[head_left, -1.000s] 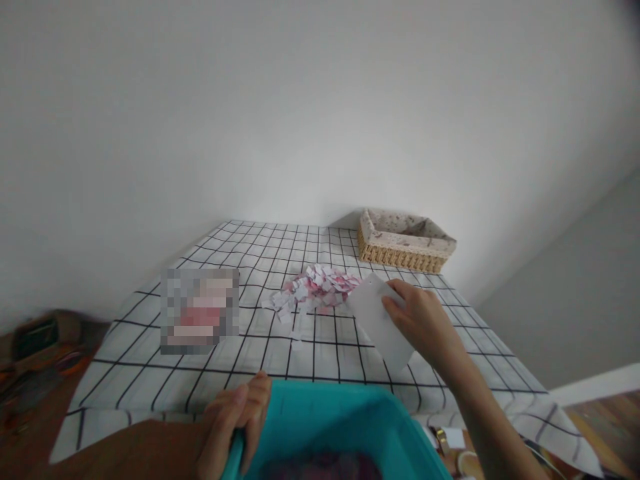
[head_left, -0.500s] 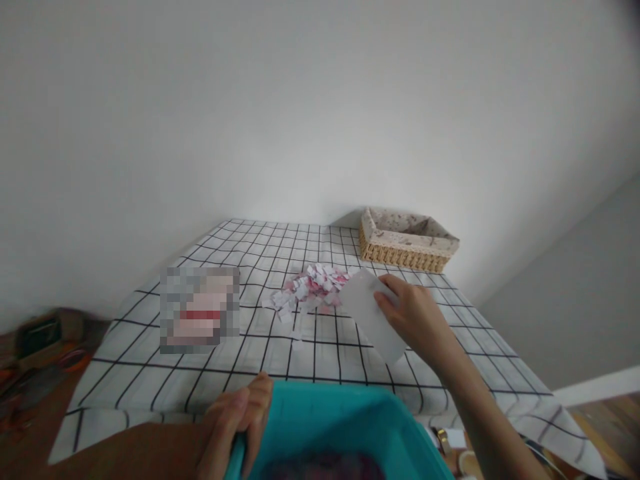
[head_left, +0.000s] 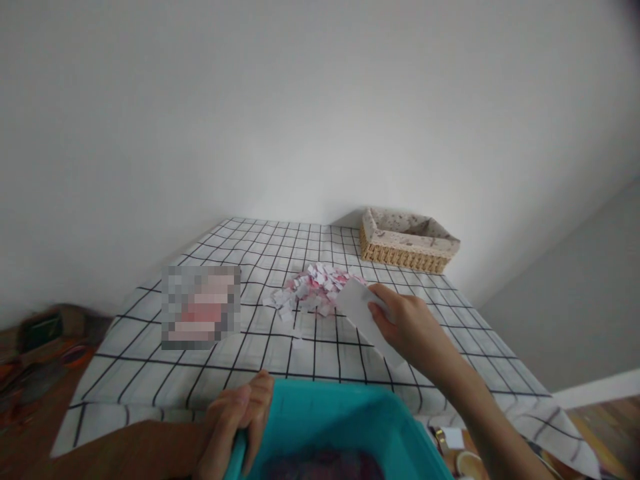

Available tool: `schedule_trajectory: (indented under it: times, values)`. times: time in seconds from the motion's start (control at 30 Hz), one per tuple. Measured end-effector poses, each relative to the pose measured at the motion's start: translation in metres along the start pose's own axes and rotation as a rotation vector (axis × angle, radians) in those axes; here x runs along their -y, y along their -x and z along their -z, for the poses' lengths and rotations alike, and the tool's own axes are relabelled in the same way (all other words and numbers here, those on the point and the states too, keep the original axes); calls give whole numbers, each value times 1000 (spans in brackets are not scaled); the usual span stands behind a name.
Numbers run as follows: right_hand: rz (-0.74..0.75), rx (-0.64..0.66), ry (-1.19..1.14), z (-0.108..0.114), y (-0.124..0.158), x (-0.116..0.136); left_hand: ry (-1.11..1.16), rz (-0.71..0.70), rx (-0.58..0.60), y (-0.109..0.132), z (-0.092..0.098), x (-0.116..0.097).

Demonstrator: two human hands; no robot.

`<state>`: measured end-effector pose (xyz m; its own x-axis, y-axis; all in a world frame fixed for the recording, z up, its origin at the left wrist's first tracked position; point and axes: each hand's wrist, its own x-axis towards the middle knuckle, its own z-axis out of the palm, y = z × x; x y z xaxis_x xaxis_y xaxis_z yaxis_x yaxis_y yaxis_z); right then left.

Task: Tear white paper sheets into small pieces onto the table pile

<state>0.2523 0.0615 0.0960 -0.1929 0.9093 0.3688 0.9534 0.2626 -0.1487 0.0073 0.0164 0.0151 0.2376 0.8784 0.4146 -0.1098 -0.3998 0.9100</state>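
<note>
Item 1. My right hand (head_left: 407, 327): fingers closed on a flat white rectangular card (head_left: 356, 303), thumb on its upper face. The card is held tilted low over the table, with its far edge at the right side of item 2. I cannot tell whether it touches.

Item 2. Heap of small pink and white paper scraps (head_left: 310, 290): lies mid-table on the white cloth with a black grid (head_left: 300, 347), a few stray bits on its near side.

Item 3. My left hand (head_left: 237, 417): curled tight over the left rim of a teal plastic tub (head_left: 340, 410) at the table's near edge. Contents dark, purplish, too blurred to name.

Item 4. Woven straw basket with a pale speckled fabric lining (head_left: 407, 241): at the far right of the table by the wall, well apart from the heap.
</note>
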Motion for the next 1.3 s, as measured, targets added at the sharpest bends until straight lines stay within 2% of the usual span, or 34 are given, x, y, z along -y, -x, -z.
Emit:
schedule_trajectory:
  times: [0.47,0.7,1.0,1.3]
  values:
    - [87,106,-70,14,2,0,87,-67,30,-4,-1,1]
    - [109,126,-82,7,-13,-1,80,-85,17,-3,-2,3]
    - [124,127,-50,5,-14,0,62,-81,27,-1,-1,1]
    - [101,62,-18,4,-15,-10,63,-88,24,-2,-3,2]
